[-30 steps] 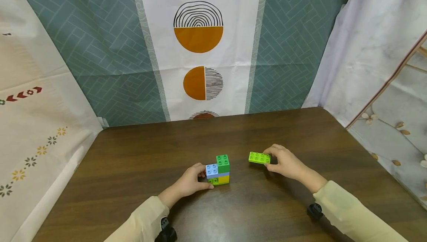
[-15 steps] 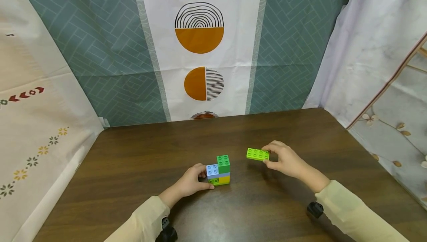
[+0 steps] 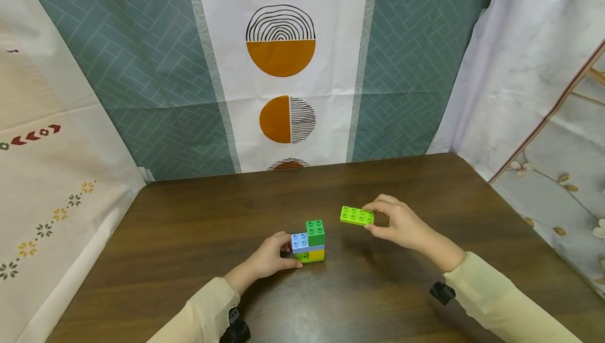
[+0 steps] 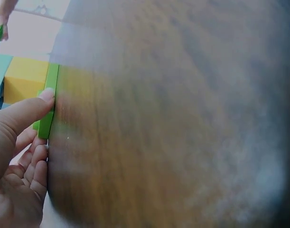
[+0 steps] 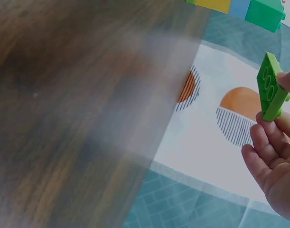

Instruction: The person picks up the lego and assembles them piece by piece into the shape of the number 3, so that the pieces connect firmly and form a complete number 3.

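A small stack of toy building bricks [image 3: 316, 239] stands on the table: a lime plate at the bottom, a yellow brick, a light blue plate, and a green brick at the top right. My left hand [image 3: 267, 255] pinches the stack from its left side; in the left wrist view the thumb presses the edge of the lime bottom plate [image 4: 51, 104]. Up and to the right of the stack, my right hand [image 3: 397, 223] holds a flat lime brick [image 3: 356, 216] by its right end, studs up. The right wrist view shows that brick's hollow underside [image 5: 268, 88], raised over the table.
The brown wooden table [image 3: 212, 211] ends at a teal curtain [image 3: 156, 138] with a white printed panel at the back. White patterned cloths hang at the left [image 3: 71, 148] and right [image 3: 534, 122]. Black wrist cameras sit under both sleeves.
My right hand has moved left and slightly up in the head view with the flat lime brick, bringing it nearer the stack. The left hand and the stack have stayed in place.
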